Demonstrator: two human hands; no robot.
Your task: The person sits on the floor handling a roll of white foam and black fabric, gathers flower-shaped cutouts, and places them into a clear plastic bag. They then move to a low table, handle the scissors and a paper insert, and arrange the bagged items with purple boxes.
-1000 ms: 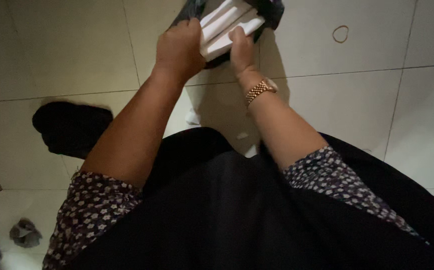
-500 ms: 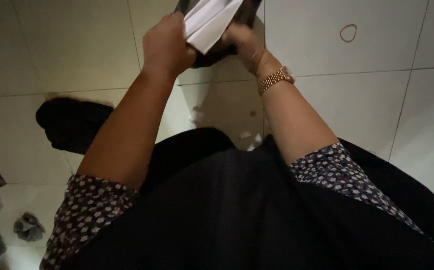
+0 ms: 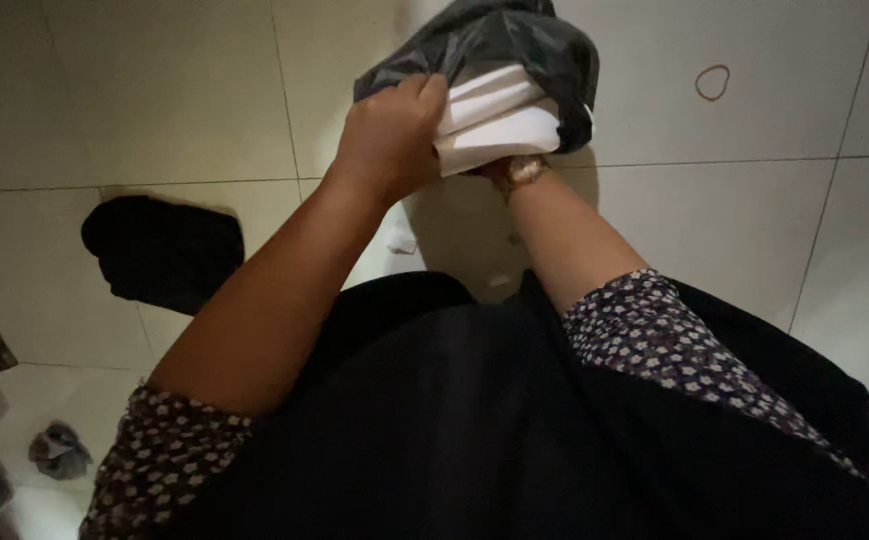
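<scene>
Folded white cloth (image 3: 499, 125): soft, light, limp; pinched at near edge by left hand (image 3: 386, 140). Black plastic bag (image 3: 514, 40): thin, slippery. Right hand hidden; grip unclear.

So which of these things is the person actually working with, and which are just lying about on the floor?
In hand:
- left hand, gripping the folded white item
- dark plastic bag around that item
- right hand, mostly hidden beneath the bundle

Lying about:
- rubber band on the tiled floor
- black cloth
- small crumpled grey piece
</scene>
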